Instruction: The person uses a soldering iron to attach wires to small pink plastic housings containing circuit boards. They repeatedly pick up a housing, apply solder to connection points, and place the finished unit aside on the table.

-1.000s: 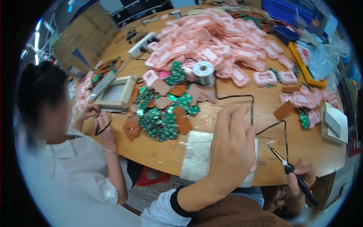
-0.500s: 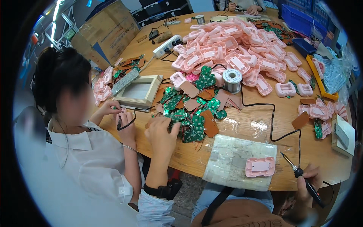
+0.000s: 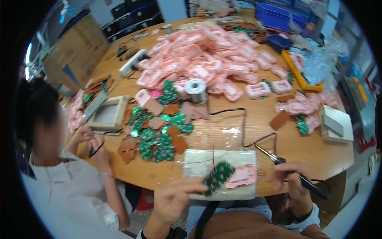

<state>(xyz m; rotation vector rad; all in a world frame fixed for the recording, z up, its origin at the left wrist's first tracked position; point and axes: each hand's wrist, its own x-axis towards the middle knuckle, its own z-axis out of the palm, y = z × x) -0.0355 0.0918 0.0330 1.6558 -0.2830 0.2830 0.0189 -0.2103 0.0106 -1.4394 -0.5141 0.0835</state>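
Pinched in the fingers of my left hand point(image 3: 173, 201) is a green circuit board point(image 3: 219, 178), slightly blurred, with a thin red wire standing up from it. The board is held over the work mat point(image 3: 195, 160) and covers the left part of a pink plastic shell point(image 3: 247, 173) that lies there. To the right of the mat, my right hand point(image 3: 293, 185) grips the black handle of a soldering iron point(image 3: 307, 185). Its metal tip points away to the upper left, apart from the board, and a black cord runs beside it.
A heap of green boards and brown pieces point(image 3: 161, 141) lies left of the mat. Behind it stand a solder spool point(image 3: 196, 92) and a large pile of pink shells point(image 3: 199, 55). At right is a white box point(image 3: 336, 125). A co-worker point(image 3: 75, 179) sits close on my left.
My left hand has come from the board heap to the mat, now with a circuit board in it. The right hand keeps the soldering iron. The view has turned to the right.
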